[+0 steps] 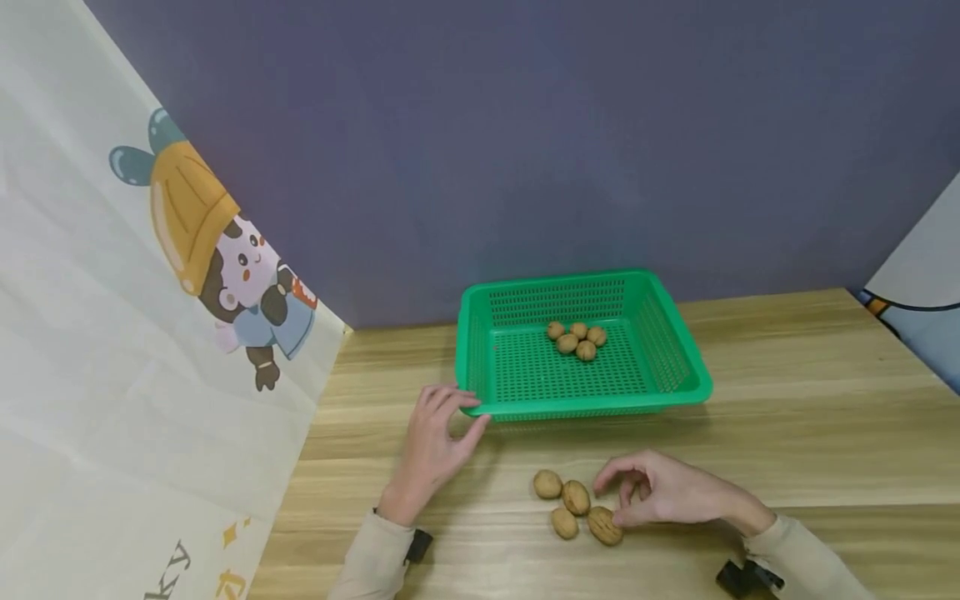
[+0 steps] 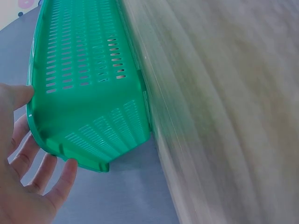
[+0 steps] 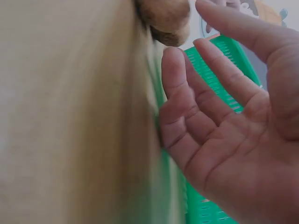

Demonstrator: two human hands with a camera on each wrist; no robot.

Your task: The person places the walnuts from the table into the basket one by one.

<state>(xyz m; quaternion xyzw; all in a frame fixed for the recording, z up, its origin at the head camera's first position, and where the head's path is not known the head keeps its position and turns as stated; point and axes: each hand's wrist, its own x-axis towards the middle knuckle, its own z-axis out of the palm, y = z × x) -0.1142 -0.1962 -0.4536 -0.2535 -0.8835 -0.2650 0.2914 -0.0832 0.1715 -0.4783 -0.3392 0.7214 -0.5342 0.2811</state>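
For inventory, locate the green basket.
In the head view, the green basket sits right of centre, beyond four loose walnuts; the left hand holds its near left corner.

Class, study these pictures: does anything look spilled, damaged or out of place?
Nothing stands out: the green basket sits upright on the table with five walnuts grouped inside, and four loose walnuts lie together in front of it. No damage is visible.

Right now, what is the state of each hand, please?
Left hand: holding the green basket at its near left corner.
Right hand: open, holding nothing, thumb by a walnut.
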